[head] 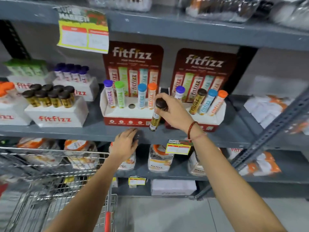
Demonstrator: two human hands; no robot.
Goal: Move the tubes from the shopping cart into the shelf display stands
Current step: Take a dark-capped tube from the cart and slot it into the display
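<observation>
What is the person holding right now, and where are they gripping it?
The right hand holds a brown-capped gold tube by its cap end. The left hand holds nothing.

cart [55,164]: blurred, cut off at the left edge, well below the left grip [125,144]
price tag [83,29]: print unreadable

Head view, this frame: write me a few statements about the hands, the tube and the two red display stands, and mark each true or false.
1. The right hand holds a brown-capped tube. True.
2. The left display stand has every hole filled. False: one hole, between the green-capped and blue-capped tubes, is empty.
3. The left hand grips a tube. False: it rests open at the shelf edge.
4. The held tube is already seated in a stand. False: it hangs in front of the stands.
5. The right display stand holds a brown-capped tube. True.
</observation>
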